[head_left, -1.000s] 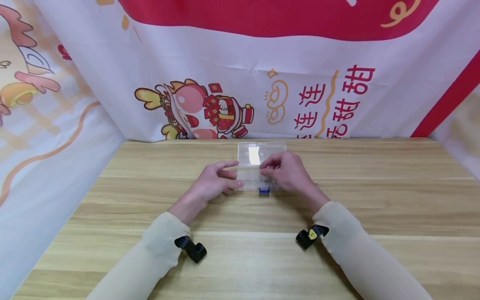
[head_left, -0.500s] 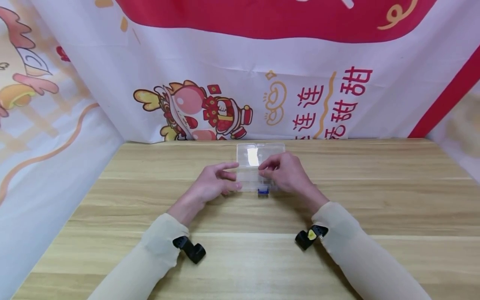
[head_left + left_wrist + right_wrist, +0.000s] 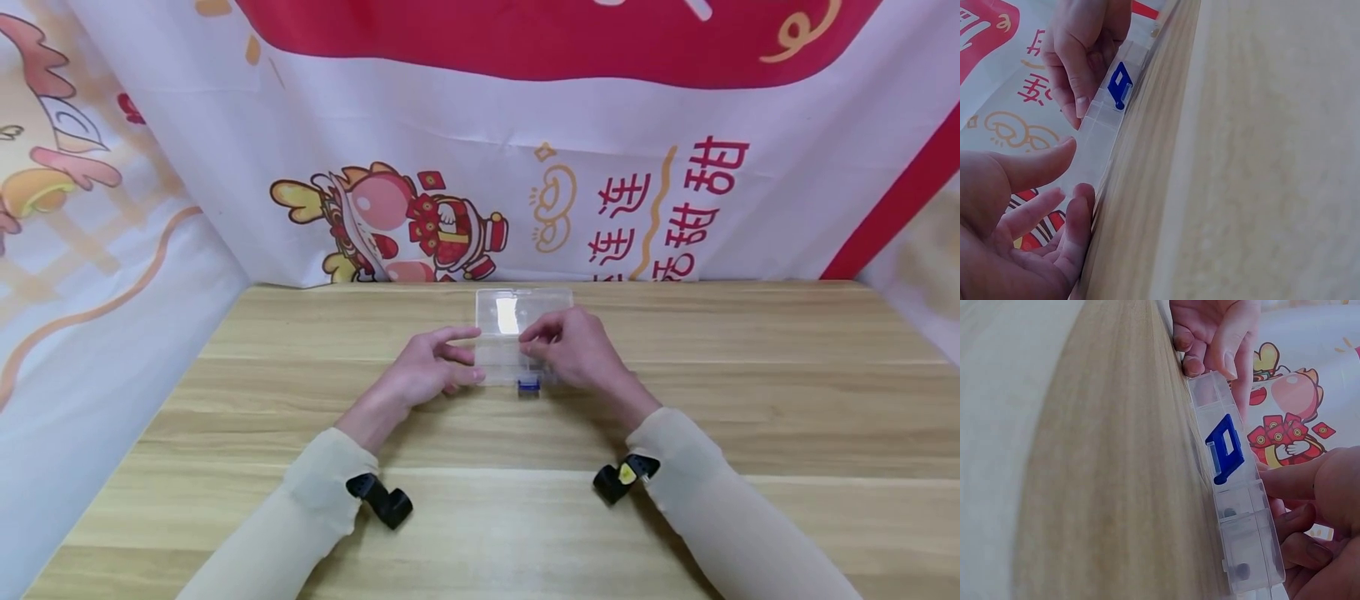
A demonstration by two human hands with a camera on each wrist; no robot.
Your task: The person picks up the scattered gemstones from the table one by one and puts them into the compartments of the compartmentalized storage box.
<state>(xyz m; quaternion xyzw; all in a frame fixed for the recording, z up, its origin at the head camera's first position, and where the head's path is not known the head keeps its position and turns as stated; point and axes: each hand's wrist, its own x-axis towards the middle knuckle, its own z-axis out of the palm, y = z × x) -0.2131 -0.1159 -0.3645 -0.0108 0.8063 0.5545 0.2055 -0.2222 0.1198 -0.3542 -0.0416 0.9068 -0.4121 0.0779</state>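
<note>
A clear plastic compartment box (image 3: 498, 354) lies on the table with its transparent lid (image 3: 487, 312) raised behind it. A blue latch (image 3: 1229, 450) sits on its front wall. My left hand (image 3: 431, 362) is at the box's left end, fingers spread loosely, with thumb and fingertips at the edge. Over the middle of the box, my right hand (image 3: 577, 346) has curled fingers, its thumb and index tips close together beside a divider. Whether anything is between those tips is hidden. Small dark round pieces (image 3: 1243, 570) show through the right compartments' wall.
The box stands near the back of the wooden table (image 3: 480, 517). A white and red printed cloth (image 3: 420, 108) hangs right behind it, with another cloth at the left. Black cameras (image 3: 390, 504) are strapped to both sleeves.
Both hands and the box stay in practically the same place. Only a slight shift of the head view shows.
</note>
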